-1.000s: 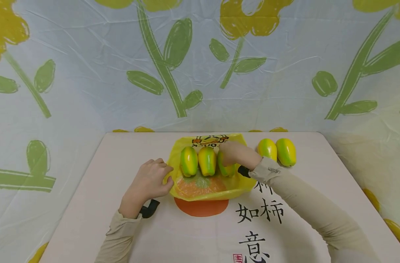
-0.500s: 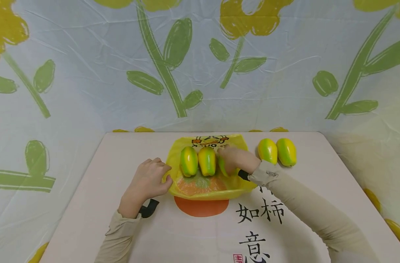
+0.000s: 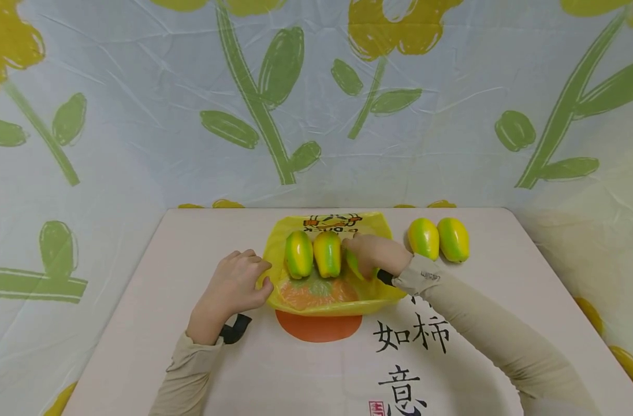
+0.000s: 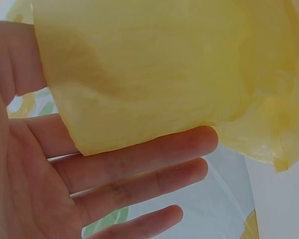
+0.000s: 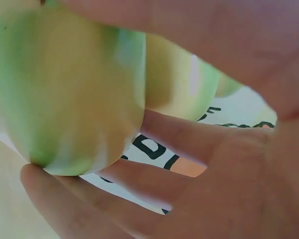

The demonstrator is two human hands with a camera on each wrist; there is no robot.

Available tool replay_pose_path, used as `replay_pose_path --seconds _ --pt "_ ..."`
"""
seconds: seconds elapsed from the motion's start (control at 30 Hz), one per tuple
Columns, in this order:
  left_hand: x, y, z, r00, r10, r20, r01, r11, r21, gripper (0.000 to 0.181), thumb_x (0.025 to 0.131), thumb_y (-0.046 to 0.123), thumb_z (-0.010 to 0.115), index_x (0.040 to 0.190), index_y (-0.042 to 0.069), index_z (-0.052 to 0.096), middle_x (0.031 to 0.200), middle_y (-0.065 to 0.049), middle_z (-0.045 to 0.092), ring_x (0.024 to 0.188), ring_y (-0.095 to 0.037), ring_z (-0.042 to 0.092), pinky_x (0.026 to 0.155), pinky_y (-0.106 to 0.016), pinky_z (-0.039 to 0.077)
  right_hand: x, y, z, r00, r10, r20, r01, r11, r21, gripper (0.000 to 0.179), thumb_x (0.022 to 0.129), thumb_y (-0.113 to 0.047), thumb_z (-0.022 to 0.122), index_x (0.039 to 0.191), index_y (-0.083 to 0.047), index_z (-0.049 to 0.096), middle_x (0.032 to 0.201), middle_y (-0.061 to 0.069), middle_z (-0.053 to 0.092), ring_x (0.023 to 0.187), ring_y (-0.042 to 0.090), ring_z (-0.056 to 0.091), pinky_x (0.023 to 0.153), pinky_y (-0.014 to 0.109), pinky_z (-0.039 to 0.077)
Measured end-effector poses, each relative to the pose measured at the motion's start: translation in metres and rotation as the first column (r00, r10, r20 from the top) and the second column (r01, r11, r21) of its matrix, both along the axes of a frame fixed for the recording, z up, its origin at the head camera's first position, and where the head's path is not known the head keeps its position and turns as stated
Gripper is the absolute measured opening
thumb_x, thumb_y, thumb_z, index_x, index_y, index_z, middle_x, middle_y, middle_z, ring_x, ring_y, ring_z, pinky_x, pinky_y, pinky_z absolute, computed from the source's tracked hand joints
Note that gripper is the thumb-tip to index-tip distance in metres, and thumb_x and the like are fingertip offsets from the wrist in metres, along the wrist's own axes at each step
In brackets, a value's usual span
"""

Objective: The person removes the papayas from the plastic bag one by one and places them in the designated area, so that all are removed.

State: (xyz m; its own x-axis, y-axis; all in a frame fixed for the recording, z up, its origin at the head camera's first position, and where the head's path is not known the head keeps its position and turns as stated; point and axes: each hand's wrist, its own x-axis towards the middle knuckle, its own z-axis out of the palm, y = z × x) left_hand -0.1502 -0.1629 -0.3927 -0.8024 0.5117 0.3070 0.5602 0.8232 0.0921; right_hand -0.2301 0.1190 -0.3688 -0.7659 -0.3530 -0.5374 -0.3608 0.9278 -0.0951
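Observation:
Two green-and-yellow papayas, a left one [image 3: 298,255] and a middle one [image 3: 328,254], lie side by side on the yellow plastic bag [image 3: 365,293]. My right hand [image 3: 376,252] holds a third papaya [image 5: 74,94] to their right, mostly hidden under the hand in the head view. In the right wrist view, the thumb lies above this papaya and fingertips touch its lower end. My left hand [image 3: 239,283] is at the bag's left edge. The left wrist view shows its fingers stretched out against the yellow plastic, with the thumb partly hidden behind it.
Two more papayas, one [image 3: 423,238] beside another [image 3: 453,240], rest on the table at the back right. The pale tabletop [image 3: 295,381] carries dark printed characters [image 3: 412,335] and an orange shape [image 3: 319,328]. Behind it hangs a flower-patterned cloth [image 3: 181,69].
My right hand has shifted slightly right over the third papaya, its fingers now lower around it. The left hand has drawn back a little to the left at the bag's edge.

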Motion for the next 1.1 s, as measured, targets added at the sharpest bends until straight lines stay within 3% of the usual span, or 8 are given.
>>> replay_pose_path --seconds 0.1,0.37,0.53,0.73,0.93,1.1 --pt "0.000 0.000 0.000 1.000 -0.001 0.005 0.001 1.000 -0.002 0.024 0.077 0.019 0.063 0.090 0.006 0.077 0.083 -0.004 0.073 0.076 -0.022 0.061 0.066 -0.035 0.047 0.000 0.001 0.000 1.000 0.018 0.001 -0.018 1.000 0.001 0.091 0.071 0.002 0.080 0.151 -0.008 0.038 0.148 0.021 0.043 0.104 0.028 0.052 0.091 0.038 0.049" --pt "0.000 -0.001 -0.001 1.000 -0.013 0.011 0.014 1.000 -0.010 0.025 0.077 0.019 0.062 0.091 0.006 0.077 0.084 -0.004 0.073 0.076 -0.022 0.061 0.066 -0.034 0.046 0.000 0.001 0.010 0.999 0.047 -0.011 -0.048 0.998 -0.031 0.091 0.067 -0.001 0.082 0.148 -0.007 0.042 0.133 0.016 0.053 0.102 0.028 0.049 0.085 0.037 0.051" --pt "0.000 -0.001 0.000 1.000 -0.015 0.011 0.015 1.000 -0.009 0.024 0.076 0.018 0.062 0.091 0.006 0.078 0.084 -0.004 0.073 0.076 -0.022 0.060 0.067 -0.034 0.046 0.005 0.003 0.022 1.000 0.027 -0.012 -0.028 0.996 -0.083 0.092 0.067 -0.003 0.082 0.150 -0.010 0.041 0.136 0.016 0.050 0.100 0.027 0.051 0.073 0.033 0.052" --pt "-0.001 0.001 -0.001 1.000 -0.023 0.006 0.023 1.000 -0.003 0.025 0.077 0.018 0.062 0.092 0.006 0.078 0.084 -0.004 0.073 0.075 -0.022 0.060 0.066 -0.034 0.046 0.015 0.009 0.039 1.000 -0.005 0.001 0.006 0.985 -0.170 0.094 0.067 -0.003 0.082 0.151 -0.009 0.038 0.144 0.018 0.043 0.099 0.027 0.053 0.070 0.031 0.051" --pt "-0.001 0.001 0.000 1.000 -0.020 0.003 0.020 1.000 0.000 0.024 0.076 0.018 0.062 0.090 0.006 0.078 0.083 -0.004 0.073 0.074 -0.022 0.059 0.065 -0.034 0.046 0.027 0.020 0.053 1.000 -0.013 -0.008 0.010 0.949 -0.314 0.091 0.067 0.001 0.078 0.149 -0.010 0.040 0.148 0.017 0.042 0.104 0.028 0.051 0.071 0.033 0.050" --pt "0.000 0.001 0.001 1.000 -0.017 0.010 0.017 1.000 -0.004 0.024 0.076 0.018 0.063 0.090 0.006 0.077 0.083 -0.004 0.072 0.074 -0.022 0.059 0.066 -0.034 0.046 0.039 0.036 0.060 0.997 0.003 -0.077 -0.038 0.893 -0.448 0.089 0.070 -0.002 0.080 0.149 -0.007 0.041 0.149 0.015 0.043 0.117 0.030 0.051 0.088 0.041 0.050"
